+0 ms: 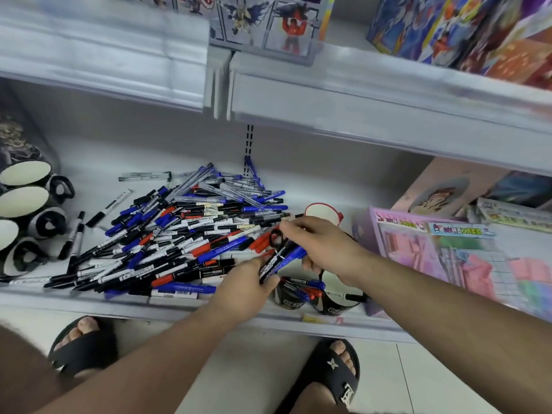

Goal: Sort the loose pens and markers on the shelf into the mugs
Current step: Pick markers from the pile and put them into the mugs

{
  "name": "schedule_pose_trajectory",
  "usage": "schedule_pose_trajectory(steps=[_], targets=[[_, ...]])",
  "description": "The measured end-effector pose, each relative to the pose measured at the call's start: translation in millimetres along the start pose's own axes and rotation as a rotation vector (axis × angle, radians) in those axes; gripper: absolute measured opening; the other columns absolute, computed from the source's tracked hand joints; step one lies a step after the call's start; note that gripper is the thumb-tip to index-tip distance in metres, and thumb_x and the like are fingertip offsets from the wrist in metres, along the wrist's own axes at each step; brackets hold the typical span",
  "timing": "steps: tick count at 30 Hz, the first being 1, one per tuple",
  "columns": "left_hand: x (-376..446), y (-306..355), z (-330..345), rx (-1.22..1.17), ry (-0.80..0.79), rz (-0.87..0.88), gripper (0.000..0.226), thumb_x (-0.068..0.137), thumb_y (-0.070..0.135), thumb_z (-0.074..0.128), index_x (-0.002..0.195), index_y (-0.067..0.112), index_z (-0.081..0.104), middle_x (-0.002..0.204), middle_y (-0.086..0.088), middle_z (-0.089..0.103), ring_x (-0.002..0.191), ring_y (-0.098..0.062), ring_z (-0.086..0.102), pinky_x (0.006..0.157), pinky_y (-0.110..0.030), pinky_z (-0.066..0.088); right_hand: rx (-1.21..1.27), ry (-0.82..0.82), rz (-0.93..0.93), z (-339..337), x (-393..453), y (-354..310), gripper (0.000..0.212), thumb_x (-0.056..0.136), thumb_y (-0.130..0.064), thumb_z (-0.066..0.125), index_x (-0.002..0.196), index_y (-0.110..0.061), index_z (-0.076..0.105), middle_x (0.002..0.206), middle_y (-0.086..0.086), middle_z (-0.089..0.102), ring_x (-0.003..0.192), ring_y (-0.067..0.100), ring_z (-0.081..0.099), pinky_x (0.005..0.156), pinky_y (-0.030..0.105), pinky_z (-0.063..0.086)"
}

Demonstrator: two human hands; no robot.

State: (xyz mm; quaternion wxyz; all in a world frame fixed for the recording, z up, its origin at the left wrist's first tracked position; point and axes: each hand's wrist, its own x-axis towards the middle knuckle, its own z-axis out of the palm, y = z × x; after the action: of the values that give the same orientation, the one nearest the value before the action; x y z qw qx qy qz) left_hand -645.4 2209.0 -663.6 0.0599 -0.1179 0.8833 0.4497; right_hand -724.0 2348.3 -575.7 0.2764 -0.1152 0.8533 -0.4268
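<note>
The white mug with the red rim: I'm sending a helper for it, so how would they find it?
Start at the big pile of pens and markers on the white shelf. At its right edge, behind the right hand, stands the white mug with the red rim. The mugs nearby are black-patterned.

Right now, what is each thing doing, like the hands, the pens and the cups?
Left hand: holding a black marker.
Right hand: gripping blue markers.
Pen pile: loose, heaped on the shelf.
Front mug: upright, some pens inside.
Mugs at left: lying on their sides.
</note>
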Motion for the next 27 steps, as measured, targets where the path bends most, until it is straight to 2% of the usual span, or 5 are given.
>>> schedule_pose_trajectory(steps=[4,8,16,22,27], targets=[[-1,9,2,0.277,0.005,0.110,0.029,0.097,0.030,0.056,0.122,0.015,0.054,0.105,-0.003,0.058,0.088,-0.022,0.059,0.072,-0.028,0.044,0.019,0.034,0.015,-3,0,10,0.013,0.093,-0.036,0.063,0.092,-0.025,0.069,0.083,0.012,0.067,0.051,0.015,0.054,0.049,0.028,0.043],[5,11,-3,0.193,0.023,0.089,0.044,0.088,0.033,0.068,0.128,0.023,0.052,0.114,0.001,0.060,0.092,-0.018,0.062,0.076,-0.027,0.049,0.054,0.097,0.061,-24,8,25,0.011,0.093,-0.014,0.063,0.085,-0.013,0.071,0.065,0.003,0.062,0.045,0.011,0.052,0.044,0.025,0.040],[18,-4,-2,0.071,-0.005,0.010,0.041,0.090,0.026,0.066,0.128,0.026,0.051,0.110,0.008,0.055,0.091,-0.011,0.058,0.075,-0.023,0.045,-0.143,0.766,0.038,-108,13,98,0.024,0.092,-0.011,0.054,0.106,-0.010,0.074,0.087,0.006,0.070,0.063,0.020,0.059,0.060,0.023,0.045],[20,-17,7,0.044,-0.054,-0.014,0.034,0.091,0.021,0.064,0.124,0.025,0.056,0.109,0.008,0.058,0.087,-0.009,0.059,0.075,-0.022,0.048,-0.344,0.671,0.122,-102,23,118,0.026,0.096,-0.015,0.049,0.080,-0.013,0.070,0.066,0.009,0.062,0.065,0.032,0.054,0.053,0.026,0.039],[22,-24,8,0.013,-0.054,-0.028,0.030,0.091,0.018,0.063,0.119,0.025,0.058,0.108,0.008,0.059,0.085,-0.010,0.058,0.073,-0.024,0.049,-0.274,0.549,0.223,-85,44,135,0.022,0.097,-0.030,0.055,0.099,-0.015,0.072,0.082,0.007,0.068,0.072,0.024,0.060,0.062,0.027,0.046]])
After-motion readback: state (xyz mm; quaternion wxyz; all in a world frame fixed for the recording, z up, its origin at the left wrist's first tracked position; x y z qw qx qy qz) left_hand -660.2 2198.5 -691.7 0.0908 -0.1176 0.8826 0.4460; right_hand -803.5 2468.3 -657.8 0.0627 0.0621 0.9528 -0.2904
